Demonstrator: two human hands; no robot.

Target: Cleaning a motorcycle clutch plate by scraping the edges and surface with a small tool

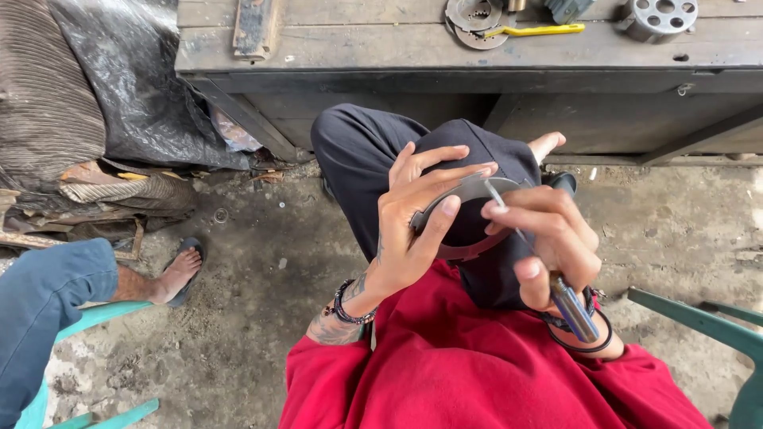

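My left hand point(417, 218) grips a grey metal ring point(469, 192) above my raised knee in dark trousers point(373, 151); its lower arc looks reddish. My right hand point(552, 238) holds a thin screwdriver point(568, 306) with a blue and amber handle, the shaft pointing up and left so its tip rests on the ring's top edge. I wear a red shirt point(477, 365) and dark bracelets on both wrists.
A worn wooden workbench point(413, 52) stands ahead, carrying round metal gear parts point(474, 17), a yellow-handled tool point(540, 30) and a drilled metal hub point(658, 17). Another person's leg in jeans and a sandalled foot point(176, 274) are at left. Green chair point(699, 322) at right. Black tarpaulin point(135, 79) upper left.
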